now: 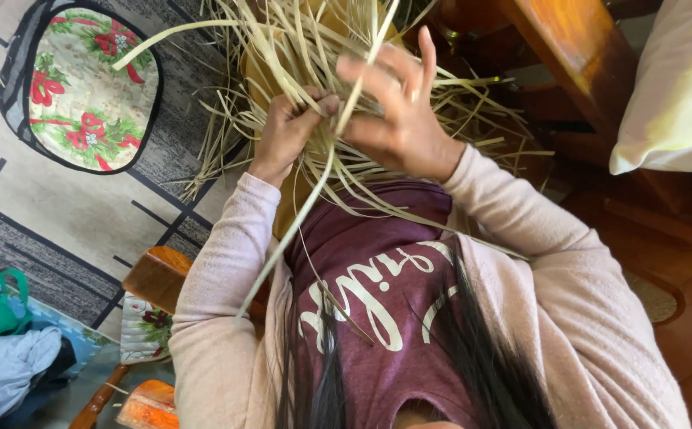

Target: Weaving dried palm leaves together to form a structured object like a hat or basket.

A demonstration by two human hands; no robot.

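Note:
A loose bundle of pale dried straw strips [298, 48] fans out in front of my chest, over a yellowish rounded form [257, 75] that is mostly hidden. My left hand [286, 131] is closed in a fist around several strips at the bundle's middle. Just to its right, my right hand [401, 111] is raised with its fingers spread against the strips. One long strip [282, 246] runs past its thumb and hangs down over my left sleeve. Both hands nearly touch each other.
A round cushion with red bows and green leaves [84, 87] lies on the grey patterned rug [52, 214] at upper left. Wooden furniture [584, 63] and a white pillow [679, 95] stand at right. Wooden chair parts [155, 274] and a pile of cloth [4, 365] sit at lower left.

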